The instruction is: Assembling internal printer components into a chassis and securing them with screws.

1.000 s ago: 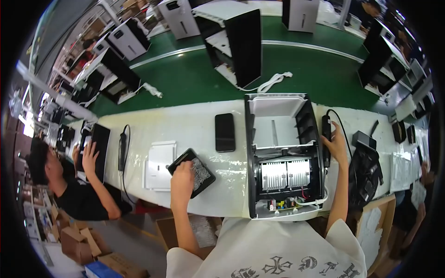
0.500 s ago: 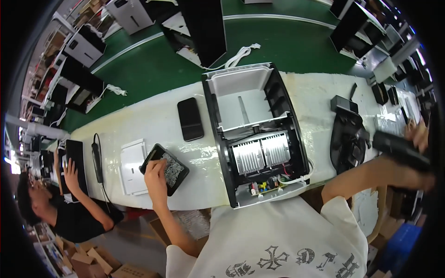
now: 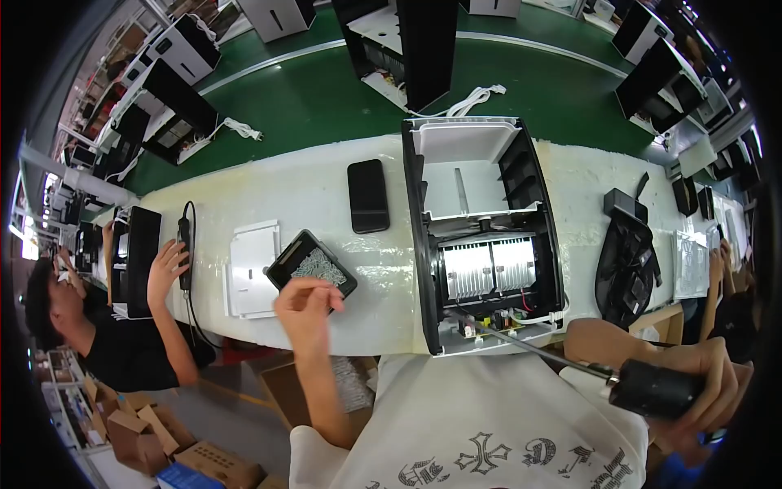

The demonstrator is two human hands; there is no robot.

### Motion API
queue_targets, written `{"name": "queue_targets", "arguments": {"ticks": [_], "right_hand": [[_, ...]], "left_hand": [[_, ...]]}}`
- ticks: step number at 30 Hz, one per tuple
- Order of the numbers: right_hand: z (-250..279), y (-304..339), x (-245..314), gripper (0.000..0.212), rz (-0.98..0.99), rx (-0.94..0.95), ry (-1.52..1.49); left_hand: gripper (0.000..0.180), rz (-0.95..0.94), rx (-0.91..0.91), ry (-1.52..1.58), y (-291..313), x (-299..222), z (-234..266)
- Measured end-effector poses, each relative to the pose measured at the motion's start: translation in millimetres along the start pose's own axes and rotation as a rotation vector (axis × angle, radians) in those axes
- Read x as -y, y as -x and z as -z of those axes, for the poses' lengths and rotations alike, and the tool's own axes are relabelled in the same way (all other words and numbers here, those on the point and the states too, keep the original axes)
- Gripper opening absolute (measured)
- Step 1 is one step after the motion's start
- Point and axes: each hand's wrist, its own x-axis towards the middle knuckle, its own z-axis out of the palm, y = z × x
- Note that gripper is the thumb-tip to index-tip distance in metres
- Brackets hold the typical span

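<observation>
My right hand [image 3: 715, 387] grips a black electric screwdriver [image 3: 656, 389]. The long shaft points left, its tip over the lower end of an open black-and-white appliance housing [image 3: 458, 191], near a small circuit board [image 3: 498, 322]; whether it touches is unclear. A ribbed silver metal block [image 3: 489, 269] sits inside the housing. To the left, my left hand [image 3: 305, 318] hovers at the near edge of a black tray [image 3: 285, 262] of small screws [image 3: 319, 266]. Its fingertips are pinched together; anything between them is too small to make out.
A phone [image 3: 368, 196] lies beyond the tray, and a white panel [image 3: 252, 269] beside it. A co-worker's hand [image 3: 167, 265] touches a corded black tool [image 3: 185, 244] at left. Black parts [image 3: 627, 265] lie right of the housing. Beyond runs a green conveyor [image 3: 309, 106] carrying appliances.
My right hand has swung the screwdriver in from the far right toward the housing. My left hand has drawn back from the screws to the tray's near edge. The view has shifted.
</observation>
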Motion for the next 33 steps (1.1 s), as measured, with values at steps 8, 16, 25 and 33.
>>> {"name": "queue_targets", "arguments": {"ticks": [8,16,25,33], "right_hand": [[-15,13,-9,0.034,-0.002,-0.016,-0.042],[-2,-8,167,0.035,0.063,0.092,0.521],[-12,-26,27,0.031,-0.217,0.238,0.070],[-4,4,24,0.047,-0.384,0.216,0.604]], "left_hand": [[0.029,0.336,0.475,0.827,34,-36,-97],[0.028,0.341,0.497,0.925,44,-33,-99],[0.064,-0.251,0.315,0.076,0,-23,-70],[0.016,-0.102,0.345,-1.230,-31,16,34]]}}
